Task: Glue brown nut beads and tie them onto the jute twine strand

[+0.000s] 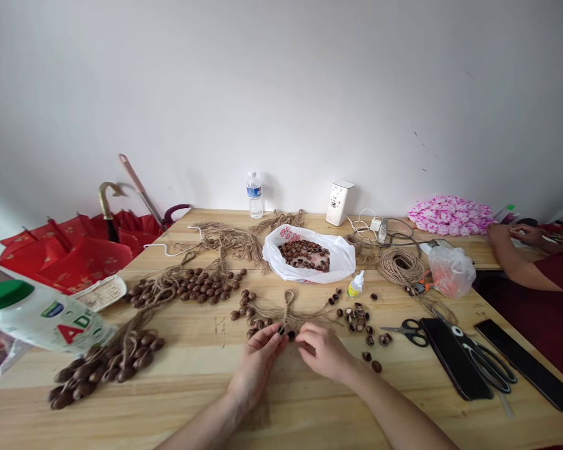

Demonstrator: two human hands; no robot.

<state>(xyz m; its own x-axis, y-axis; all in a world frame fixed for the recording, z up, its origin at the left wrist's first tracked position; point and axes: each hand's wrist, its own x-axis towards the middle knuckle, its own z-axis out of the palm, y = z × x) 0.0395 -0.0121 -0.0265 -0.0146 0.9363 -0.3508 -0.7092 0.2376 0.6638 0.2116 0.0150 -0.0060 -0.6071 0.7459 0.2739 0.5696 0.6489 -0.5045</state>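
Observation:
My left hand (257, 361) pinches a small dark nut shell (282, 330) between thumb and fingertips, over the near middle of the table. Close beside it, my right hand (327, 354) has its fingers curled together; whatever they may grip is hidden. Another shell (291, 335) shows between the hands. Just beyond the fingers lies a bundle of brown twine (288, 306) with a braided loop, its strands spreading to both sides. Brown nuts (244, 306) hang on the left strands. Loose half shells (358, 317) and a small glue bottle (355, 285) are to the right.
A white plastic bag (309, 275) holds many shells. Finished nut clusters (117, 359) and a white jar (51, 322) occupy the left. Scissors (488, 362), phones (525, 362) and a twine coil (401, 267) lie right. Another person's arm (520, 262) reaches in at far right.

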